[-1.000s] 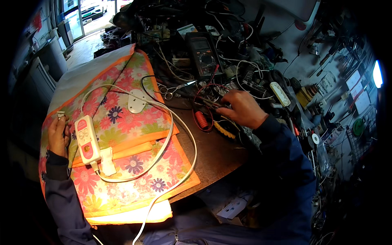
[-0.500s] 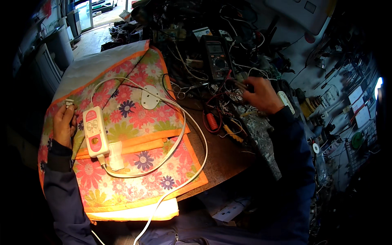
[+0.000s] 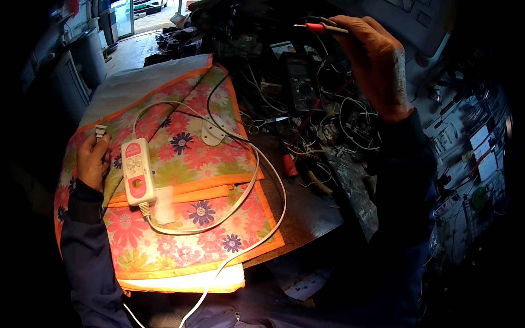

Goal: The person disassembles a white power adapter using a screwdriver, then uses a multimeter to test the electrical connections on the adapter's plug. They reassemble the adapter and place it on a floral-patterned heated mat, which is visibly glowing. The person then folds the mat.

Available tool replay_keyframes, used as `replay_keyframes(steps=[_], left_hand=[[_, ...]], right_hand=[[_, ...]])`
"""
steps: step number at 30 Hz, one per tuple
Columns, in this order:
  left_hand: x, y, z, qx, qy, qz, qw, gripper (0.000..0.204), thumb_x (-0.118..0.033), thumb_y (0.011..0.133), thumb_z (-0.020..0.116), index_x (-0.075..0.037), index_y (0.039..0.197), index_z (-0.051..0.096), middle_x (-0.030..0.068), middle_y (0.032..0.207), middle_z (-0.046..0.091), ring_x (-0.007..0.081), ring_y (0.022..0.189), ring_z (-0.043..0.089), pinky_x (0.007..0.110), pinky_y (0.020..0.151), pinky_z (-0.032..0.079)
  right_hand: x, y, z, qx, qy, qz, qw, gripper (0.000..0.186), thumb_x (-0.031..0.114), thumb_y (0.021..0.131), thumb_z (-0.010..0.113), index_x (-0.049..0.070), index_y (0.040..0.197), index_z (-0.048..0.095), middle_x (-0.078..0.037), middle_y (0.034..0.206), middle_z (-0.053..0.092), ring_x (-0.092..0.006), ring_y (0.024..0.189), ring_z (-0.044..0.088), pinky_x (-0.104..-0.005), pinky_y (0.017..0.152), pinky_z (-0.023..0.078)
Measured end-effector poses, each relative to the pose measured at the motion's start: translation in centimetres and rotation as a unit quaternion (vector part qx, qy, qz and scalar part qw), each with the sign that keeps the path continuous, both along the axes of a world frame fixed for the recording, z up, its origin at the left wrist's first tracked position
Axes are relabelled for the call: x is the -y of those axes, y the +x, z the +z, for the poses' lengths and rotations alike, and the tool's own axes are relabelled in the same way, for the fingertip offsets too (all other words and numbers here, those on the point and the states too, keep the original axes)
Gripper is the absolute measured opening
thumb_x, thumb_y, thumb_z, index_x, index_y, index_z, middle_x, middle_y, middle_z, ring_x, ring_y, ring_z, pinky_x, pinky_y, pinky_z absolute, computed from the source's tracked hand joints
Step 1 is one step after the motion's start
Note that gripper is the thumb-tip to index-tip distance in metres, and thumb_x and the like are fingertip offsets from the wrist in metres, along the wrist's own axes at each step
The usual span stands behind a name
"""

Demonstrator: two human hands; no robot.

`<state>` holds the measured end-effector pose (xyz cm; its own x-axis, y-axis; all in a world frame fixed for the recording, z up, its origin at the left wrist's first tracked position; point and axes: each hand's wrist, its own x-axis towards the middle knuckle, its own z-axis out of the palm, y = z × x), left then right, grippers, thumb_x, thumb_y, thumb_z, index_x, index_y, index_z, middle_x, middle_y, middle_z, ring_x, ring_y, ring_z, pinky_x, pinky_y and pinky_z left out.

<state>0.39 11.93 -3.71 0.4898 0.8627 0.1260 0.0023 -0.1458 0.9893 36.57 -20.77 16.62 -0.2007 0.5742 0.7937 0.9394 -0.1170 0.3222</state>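
Workbench [image 3: 299, 220] | corded white case [image 3: 139, 171] | left hand [image 3: 93, 162]: white piece [image 3: 100, 130] | right hand [image 3: 378, 64]: probe [image 3: 315, 27]

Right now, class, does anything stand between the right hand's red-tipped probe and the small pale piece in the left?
Nothing visible blocks it outright. Between the probe in the right hand and the pale piece in the left hand, a dark wire and white cable curve over the floral cloth; their height is unclear.

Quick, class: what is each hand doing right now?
Left hand: closed, holding a small pale piece.
Right hand: closed, holding a thin red-banded probe.
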Motion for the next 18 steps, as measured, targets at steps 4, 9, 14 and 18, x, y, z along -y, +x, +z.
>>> replay_keyframes(steps=[4, 9, 14, 18], left_hand=[[1.0, -1.9, 1.5, 0.090, 0.012, -0.010, 0.996, 0.021, -0.026, 0.094, 0.072, -0.010, 0.092, 0.059, -0.0065, 0.066, 0.048, 0.0013, 0.046, 0.033, 0.020, 0.042, 0.024], [4.1, -1.0, 2.5, 0.183, 0.039, -0.117, 0.975, 0.006, -0.014, 0.096, 0.067, -0.011, 0.093, 0.062, -0.0047, 0.071, 0.054, 0.0013, 0.053, 0.040, 0.017, 0.044, 0.027], [7.0, -0.1, 3.7, 0.128, 0.105, -0.159, 0.973, 0.013, -0.007, 0.092, 0.073, -0.002, 0.104, 0.069, -0.0032, 0.088, 0.066, 0.0059, 0.080, 0.059, 0.023, 0.075, 0.049], [7.4, -0.1, 3.6, 0.046, 0.279, -0.166, 0.945, 0.025, -0.007, 0.084, 0.080, 0.000, 0.107, 0.071, 0.0034, 0.086, 0.065, 0.0101, 0.082, 0.061, 0.025, 0.071, 0.050]], right_hand=[[-4.7, -5.7, -1.9, 0.050, -0.047, 0.047, 0.997, 0.019, 0.007, 0.084, 0.071, 0.009, 0.103, 0.070, -0.006, 0.081, 0.060, -0.0249, 0.072, 0.061, -0.0377, 0.063, 0.050], [-9.6, -11.6, -7.8, 0.031, -0.045, 0.143, 0.988, 0.024, 0.009, 0.076, 0.070, 0.011, 0.100, 0.069, -0.003, 0.086, 0.059, -0.0230, 0.079, 0.059, -0.0368, 0.073, 0.050], [-12.9, -15.5, -13.1, -0.009, -0.037, 0.214, 0.976, 0.037, 0.010, 0.072, 0.069, 0.009, 0.109, 0.069, -0.008, 0.096, 0.061, -0.0269, 0.091, 0.062, -0.0428, 0.085, 0.053], [-13.2, -16.5, -15.3, -0.021, -0.066, 0.238, 0.969, 0.041, 0.011, 0.071, 0.068, 0.005, 0.112, 0.068, -0.010, 0.098, 0.062, -0.0283, 0.093, 0.063, -0.0450, 0.086, 0.053]])
